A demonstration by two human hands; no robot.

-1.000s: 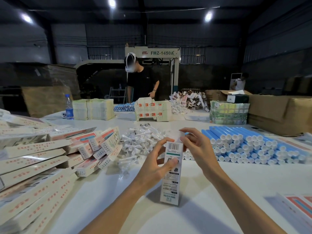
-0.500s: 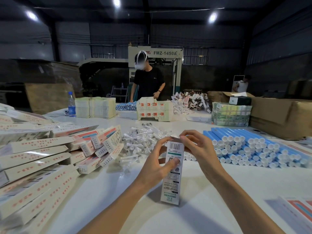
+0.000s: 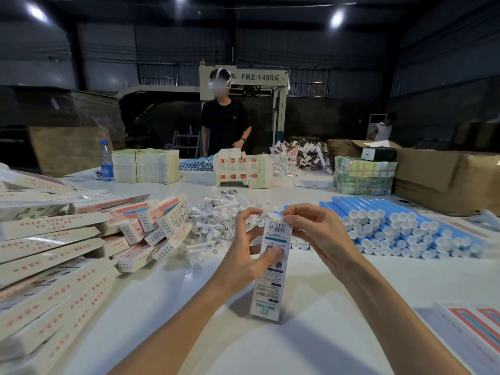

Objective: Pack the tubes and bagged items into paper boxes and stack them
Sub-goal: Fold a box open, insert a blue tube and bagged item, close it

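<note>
The paper box [image 3: 270, 269] stands upright on its lower end on the white table [image 3: 351, 307], probably so that whatever is inside cannot slide out while the top is closed. The left hand [image 3: 240, 263] grips the box's upper half to steady it, thumb pressed on the printed face and fingers curled round its left edge. The right hand [image 3: 319, 234] pinches the top flap [image 3: 274, 215] at the box's upper end, seemingly to tuck it in. What the box holds cannot be seen. Just behind the box lies a heap of bagged items [image 3: 216, 220]. To the right of the box, blue tubes [image 3: 400, 231] lie stacked with their white caps facing the person, within easy reach. To the left of the box, closed boxes [image 3: 62, 250] pile up, likely the finished stack.
</note>
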